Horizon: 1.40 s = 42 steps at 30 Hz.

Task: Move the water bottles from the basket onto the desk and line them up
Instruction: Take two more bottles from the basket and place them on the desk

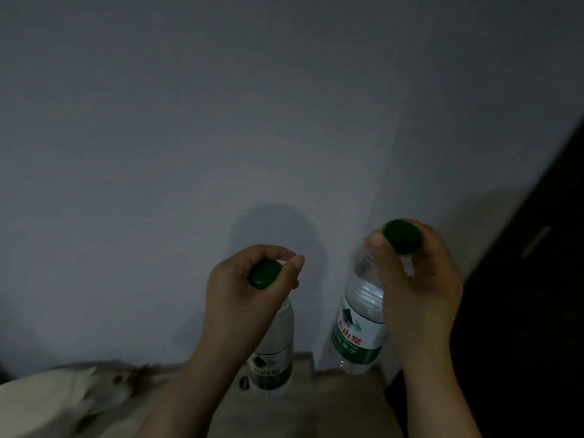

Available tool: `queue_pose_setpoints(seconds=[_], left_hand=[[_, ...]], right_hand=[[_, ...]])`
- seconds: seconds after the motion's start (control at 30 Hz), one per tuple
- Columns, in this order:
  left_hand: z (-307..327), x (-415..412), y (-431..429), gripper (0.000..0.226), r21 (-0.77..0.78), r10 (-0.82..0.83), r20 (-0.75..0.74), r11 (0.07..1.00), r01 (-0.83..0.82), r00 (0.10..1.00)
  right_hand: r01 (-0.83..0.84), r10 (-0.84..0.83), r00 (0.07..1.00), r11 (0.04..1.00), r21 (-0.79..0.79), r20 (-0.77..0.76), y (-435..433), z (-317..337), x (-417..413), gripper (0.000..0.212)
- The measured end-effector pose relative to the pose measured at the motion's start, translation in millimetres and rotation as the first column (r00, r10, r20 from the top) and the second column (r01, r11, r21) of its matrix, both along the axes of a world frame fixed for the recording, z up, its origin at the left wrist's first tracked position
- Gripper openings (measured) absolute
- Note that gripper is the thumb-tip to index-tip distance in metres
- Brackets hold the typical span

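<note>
Dimly: grey wall (221, 121), beige desk (341, 406); left hand (249, 298), right hand (417, 289) grip bottles (275, 358) (360, 327).

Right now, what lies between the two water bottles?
Nothing: in the head view, only bare wall and desk show between the left bottle and the right bottle.

The label (358, 339) on the right bottle (360, 289) bears red Chinese characters, too blurred to read.

My left hand (249, 289) grips one water bottle (275, 358) by the neck, right at its green cap (264, 275). My right hand (417, 292) grips a second bottle (360, 327) the same way, a bit higher up. Both bottles are nearly upright over the tan counter (331, 409). Behind them is a grey wall (252, 105).
</note>
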<state>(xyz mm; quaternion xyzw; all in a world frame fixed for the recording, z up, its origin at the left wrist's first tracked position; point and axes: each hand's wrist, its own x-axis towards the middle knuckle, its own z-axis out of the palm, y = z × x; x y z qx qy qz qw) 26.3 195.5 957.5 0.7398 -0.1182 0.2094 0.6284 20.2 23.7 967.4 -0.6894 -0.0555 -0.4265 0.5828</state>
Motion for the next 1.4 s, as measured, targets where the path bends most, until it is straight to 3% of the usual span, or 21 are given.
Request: queue_pose_setpoints(seconds=[0.1,0.27,0.53,0.7,0.87,1.13,1.4], left_hand=[[1.3,-10.1,45.1,0.005,0.019,0.163,0.028,0.986,-0.164,0.986],[4.7,-36.1,128.6,0.013,0.009,0.415,0.047,0.909,-0.416,0.909],[12.8,-111.3,274.4,0.020,-0.003,0.643,0.086,0.764,-0.645,0.761],[15.0,-169.7,359.0,0.023,0.036,0.736,0.097,0.670,-0.741,0.670],[10.8,-221.5,434.1,0.009,0.054,0.855,0.051,0.514,-0.856,0.516],[-3.0,-277.6,527.0,0.011,0.052,0.957,0.007,0.289,-0.956,0.290],[-1.0,-295.8,624.6,0.024,0.073,0.996,0.009,0.092,-0.993,0.093]], right_hand=[[-0.082,0.080,0.997,0.986,-0.148,-0.018,43.8,3.5,13.1,0.008],[-0.324,0.333,0.942,0.929,-0.181,0.026,135.5,10.2,23.0,0.006],[-0.589,0.605,0.796,0.785,-0.192,0.028,307.1,13.0,-2.5,0.026],[-0.684,0.707,0.706,0.696,-0.218,0.039,411.0,14.6,-38.1,0.031],[-0.785,0.809,0.586,0.579,-0.223,0.038,504.8,13.3,-70.8,0.031],[-0.891,0.918,0.396,0.384,-0.243,-0.004,640.0,1.2,-102.2,0.027],[-0.984,0.991,0.128,0.131,-0.124,0.030,784.3,-2.1,-113.9,0.021]])
